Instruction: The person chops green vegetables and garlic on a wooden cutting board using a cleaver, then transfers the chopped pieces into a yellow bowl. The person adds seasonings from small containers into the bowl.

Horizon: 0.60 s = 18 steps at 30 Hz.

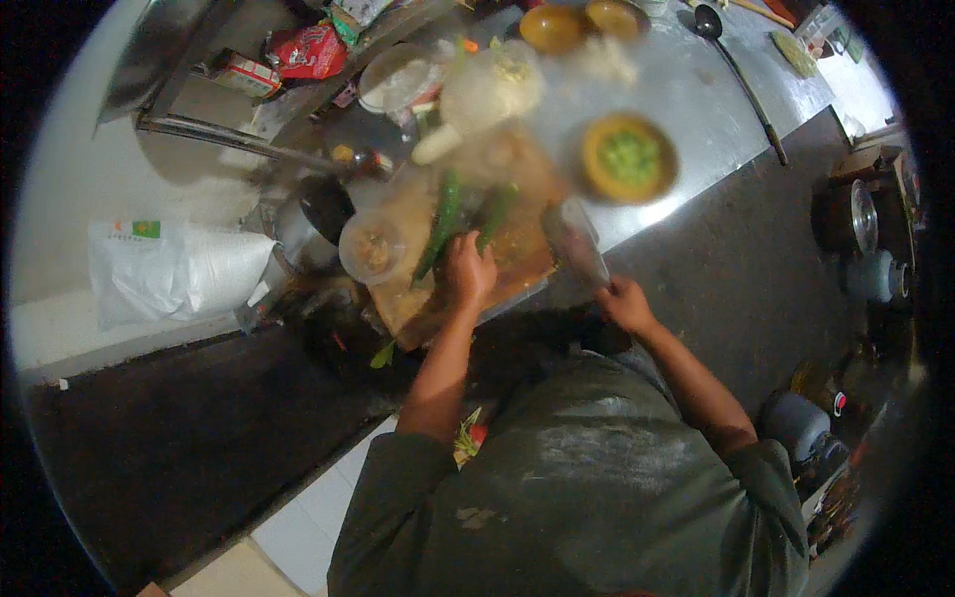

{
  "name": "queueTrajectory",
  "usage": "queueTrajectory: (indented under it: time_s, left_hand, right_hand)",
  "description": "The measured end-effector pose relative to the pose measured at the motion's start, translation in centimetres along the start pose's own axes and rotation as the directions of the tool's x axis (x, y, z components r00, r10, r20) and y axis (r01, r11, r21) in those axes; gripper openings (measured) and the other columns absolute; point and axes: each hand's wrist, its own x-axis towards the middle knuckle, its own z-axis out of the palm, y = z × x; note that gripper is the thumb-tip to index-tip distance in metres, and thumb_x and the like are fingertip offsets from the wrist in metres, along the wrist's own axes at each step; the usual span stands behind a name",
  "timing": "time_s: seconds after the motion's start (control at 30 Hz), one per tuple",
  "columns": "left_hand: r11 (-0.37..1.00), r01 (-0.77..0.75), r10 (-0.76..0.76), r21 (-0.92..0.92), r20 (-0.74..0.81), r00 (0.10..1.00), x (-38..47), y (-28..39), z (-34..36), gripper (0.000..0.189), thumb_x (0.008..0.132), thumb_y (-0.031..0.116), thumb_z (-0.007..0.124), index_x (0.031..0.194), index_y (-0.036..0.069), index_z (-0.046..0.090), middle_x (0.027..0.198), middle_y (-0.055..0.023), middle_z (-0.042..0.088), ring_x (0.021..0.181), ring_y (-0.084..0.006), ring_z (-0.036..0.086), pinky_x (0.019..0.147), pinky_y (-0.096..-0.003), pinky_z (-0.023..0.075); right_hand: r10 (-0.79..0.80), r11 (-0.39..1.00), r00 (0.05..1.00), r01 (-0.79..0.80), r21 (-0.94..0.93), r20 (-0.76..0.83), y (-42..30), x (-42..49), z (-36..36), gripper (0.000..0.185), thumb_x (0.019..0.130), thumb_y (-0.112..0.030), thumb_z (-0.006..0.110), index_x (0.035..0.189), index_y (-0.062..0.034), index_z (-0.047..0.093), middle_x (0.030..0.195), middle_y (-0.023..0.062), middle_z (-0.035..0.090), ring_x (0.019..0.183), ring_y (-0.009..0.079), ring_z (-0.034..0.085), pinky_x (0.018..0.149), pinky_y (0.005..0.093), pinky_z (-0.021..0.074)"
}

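Observation:
My left hand (471,270) rests on a green cucumber-like vegetable (498,213) on a wooden cutting board (522,257); whether its fingers close around it is hard to tell. Just left of that hand lies a second long green vegetable (440,224). In my right hand (628,302) is the handle of a cleaver (578,240), its broad blade over the board's right edge. A round clear container (373,248) with pale brown contents stands on the board's left side. Up and to the right, a yellow-brown bowl (625,158) holds chopped green pieces. The picture is blurred there.
A metal counter (701,112) carries a long-handled black ladle (739,74), yellow bowls (553,28) and a pale bag or bowl (492,86). A metal pot (310,227) and a white sack (183,272) are at the left. Gas cylinders (797,425) stand at the right.

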Motion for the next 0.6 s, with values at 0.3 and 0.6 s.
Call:
queueTrajectory:
  time_s: [0.3, 0.6]
  left_hand:
    - [0.999, -0.046, 0.046, 0.0, 0.042, 0.998, -0.1, -1.0, -0.3, 0.051, 0.088, 0.02, 0.073, 0.135, 0.005, 0.061, 0.13, -0.0229, 0.063, 0.118, -0.043, 0.06, 0.098, -0.0498, 0.05]
    - [0.952, 0.045, 0.087, -0.302, 0.409, 0.908, 1.5, -2.9, 0.4, 0.048, 0.091, 0.022, 0.069, 0.133, 0.0, 0.063, 0.128, -0.0196, 0.063, 0.114, -0.0343, 0.065, 0.094, -0.0392, 0.0518]
  right_hand:
    - [0.023, 0.991, 1.0, -0.023, 0.129, 0.002, -0.4, 0.1, 0.3, 0.022, 0.094, -0.02, 0.065, 0.101, 0.0005, 0.069, 0.078, 0.0027, 0.066, 0.071, 0.0131, 0.058, 0.064, 0.0347, 0.0488]
    - [0.164, 0.971, 0.984, -0.175, 0.165, 0.076, -5.4, -1.8, -2.3, 0.019, 0.099, -0.016, 0.063, 0.113, -0.0039, 0.069, 0.081, 0.0009, 0.066, 0.068, 0.0096, 0.056, 0.062, 0.0283, 0.0475]
